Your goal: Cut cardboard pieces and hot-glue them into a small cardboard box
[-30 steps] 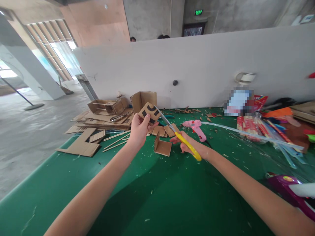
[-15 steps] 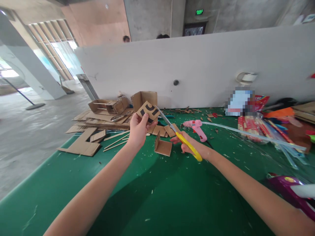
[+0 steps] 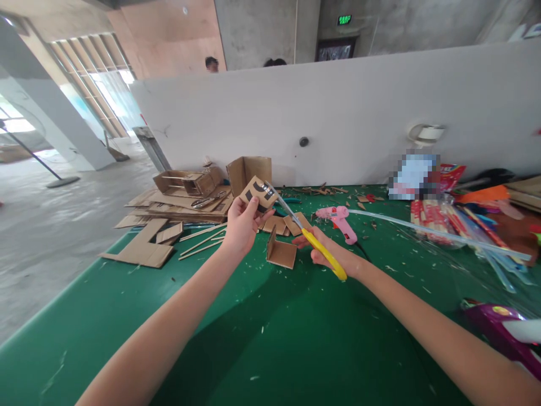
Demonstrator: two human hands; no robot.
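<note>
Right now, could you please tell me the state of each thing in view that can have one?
Left hand: closed on the printed cardboard
Printed cardboard: held up, tilted
Right hand: gripping the scissors
Scissors: held, blades toward the printed cardboard; open or shut unclear
Folded cardboard: bent, one panel standing
Pink glue gun: unheld, on the table; power unclear
Exit sign: lit
</note>
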